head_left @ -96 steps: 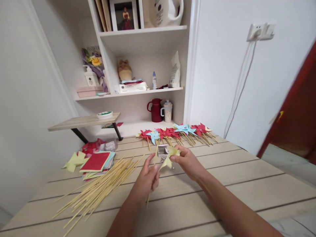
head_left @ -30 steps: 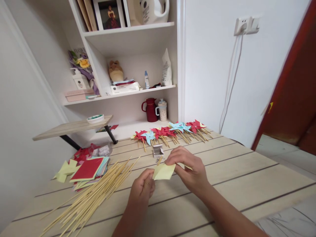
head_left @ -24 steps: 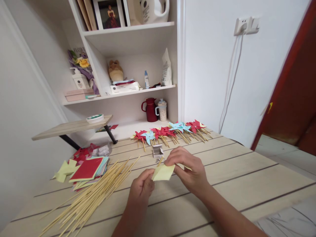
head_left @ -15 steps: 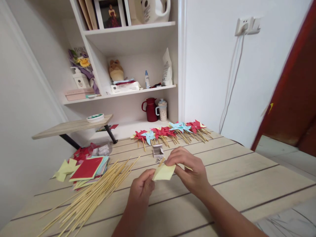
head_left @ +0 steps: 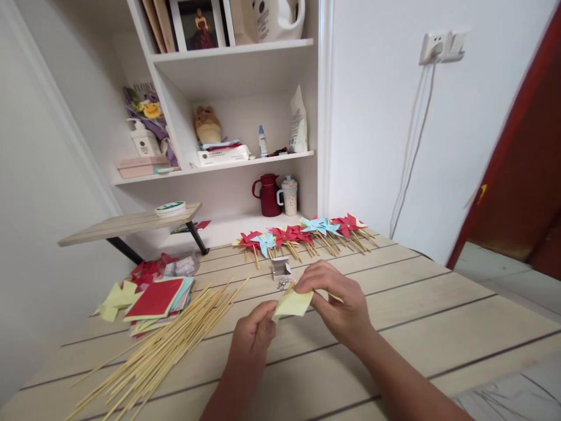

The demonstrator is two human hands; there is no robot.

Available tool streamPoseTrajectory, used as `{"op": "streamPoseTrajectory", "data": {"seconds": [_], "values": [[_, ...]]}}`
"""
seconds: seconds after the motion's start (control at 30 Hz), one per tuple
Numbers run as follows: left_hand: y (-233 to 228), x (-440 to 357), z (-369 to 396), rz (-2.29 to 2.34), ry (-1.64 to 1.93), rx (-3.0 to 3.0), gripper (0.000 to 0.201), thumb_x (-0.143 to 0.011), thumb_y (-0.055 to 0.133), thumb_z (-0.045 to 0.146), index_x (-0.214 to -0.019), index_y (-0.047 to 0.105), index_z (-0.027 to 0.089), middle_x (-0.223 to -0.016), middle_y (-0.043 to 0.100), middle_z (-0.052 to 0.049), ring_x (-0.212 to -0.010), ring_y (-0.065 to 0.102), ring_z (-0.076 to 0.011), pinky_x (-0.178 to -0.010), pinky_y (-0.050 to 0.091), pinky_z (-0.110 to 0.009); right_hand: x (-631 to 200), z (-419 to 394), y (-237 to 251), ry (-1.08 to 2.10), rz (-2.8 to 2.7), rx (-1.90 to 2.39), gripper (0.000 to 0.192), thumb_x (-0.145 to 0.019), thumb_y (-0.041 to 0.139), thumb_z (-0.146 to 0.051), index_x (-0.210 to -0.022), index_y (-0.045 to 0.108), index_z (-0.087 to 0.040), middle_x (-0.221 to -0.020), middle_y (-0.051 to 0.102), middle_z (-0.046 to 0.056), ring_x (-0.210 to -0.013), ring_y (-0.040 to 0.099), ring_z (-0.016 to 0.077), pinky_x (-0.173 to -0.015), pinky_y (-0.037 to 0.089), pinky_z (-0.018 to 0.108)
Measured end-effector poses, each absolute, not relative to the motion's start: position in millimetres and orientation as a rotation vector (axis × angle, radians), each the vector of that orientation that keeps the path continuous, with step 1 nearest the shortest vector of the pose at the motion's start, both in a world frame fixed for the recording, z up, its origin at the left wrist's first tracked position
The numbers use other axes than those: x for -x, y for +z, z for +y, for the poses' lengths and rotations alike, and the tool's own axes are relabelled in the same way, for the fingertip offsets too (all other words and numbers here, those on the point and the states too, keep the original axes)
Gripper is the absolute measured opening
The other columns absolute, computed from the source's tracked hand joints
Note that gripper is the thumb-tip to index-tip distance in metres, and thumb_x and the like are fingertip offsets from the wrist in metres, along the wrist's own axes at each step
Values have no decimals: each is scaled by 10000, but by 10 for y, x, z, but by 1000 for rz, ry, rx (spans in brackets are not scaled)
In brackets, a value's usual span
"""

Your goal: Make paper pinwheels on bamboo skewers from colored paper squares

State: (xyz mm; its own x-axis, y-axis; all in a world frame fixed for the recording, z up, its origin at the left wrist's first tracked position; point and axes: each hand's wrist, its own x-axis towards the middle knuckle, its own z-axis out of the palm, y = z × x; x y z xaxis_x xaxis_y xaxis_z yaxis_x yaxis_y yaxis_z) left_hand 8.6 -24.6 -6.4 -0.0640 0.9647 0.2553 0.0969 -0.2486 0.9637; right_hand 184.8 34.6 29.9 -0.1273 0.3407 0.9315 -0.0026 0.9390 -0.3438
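Above the middle of the table, my two hands hold a light yellow paper pinwheel [head_left: 294,304] between them. My left hand [head_left: 256,327] is closed at its left edge, thumb pressed against the fingers. My right hand [head_left: 335,298] pinches the upper right side, fingers bent over the paper. The tip of a thin wooden stick [head_left: 290,285] shows above the paper; its lower part is hidden. Just beyond lie small silvery pins [head_left: 283,284] beside a small open box [head_left: 281,269].
Finished red, blue and yellow pinwheels [head_left: 289,235] lie in a row at the table's back. Loose sticks [head_left: 170,345] spread at left, beside stacked coloured paper [head_left: 155,299] and a clear tub [head_left: 182,266]. A raised wooden shelf [head_left: 127,225] overhangs the left side.
The yellow pinwheel has tilted slightly and its lower edge sits a bit higher. Both hands keep their hold in nearly the same place.
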Motion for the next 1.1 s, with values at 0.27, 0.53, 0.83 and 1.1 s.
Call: {"op": "streamPoseTrajectory", "data": {"seconds": [0.27, 0.53, 0.83, 1.1], "values": [[-69, -76, -247, 1223, 1413, -1470, 496, -852, 568, 591, -1046, 750, 173, -536, 315, 53, -498, 258, -105, -476, 206, -243, -1856, 342, 295, 305, -1682, 261, 277, -849, 592, -8, -924, 693, -254, -822, 721, 28, -793, 652, 196, -721, 527, 376], [-62, -64, -252, 1180, 1397, -1508, 492, -884, 537, 564, -1083, 730, 157, -540, 292, 69, -490, 226, -96, -477, 179, -238, -1850, 340, 299, 333, -1677, 256, 236, -862, 602, -29, -914, 693, -240, -817, 714, 30, -784, 650, 191, -710, 525, 369], [-56, -79, -273, 1262, 1519, -1611, 391, -898, 537, 496, -952, 762, 182, -532, 434, 38, -480, 334, -106, -492, 313, -237, -1854, 348, 281, 381, -1686, 242, 275, -841, 591, 15, -915, 689, -231, -829, 701, 26, -797, 634, 182, -732, 514, 366], [-212, 57, -223, 1428, 1753, -2170, 334, -975, 449, 393, -1016, 732, 222, -867, 760, -43, -715, 688, -173, -652, 525, -254, -1835, 332, 256, 418, -1705, 231, 243, -859, 598, -15, -921, 694, -229, -819, 697, 31, -790, 628, 180, -710, 507, 353]]}}
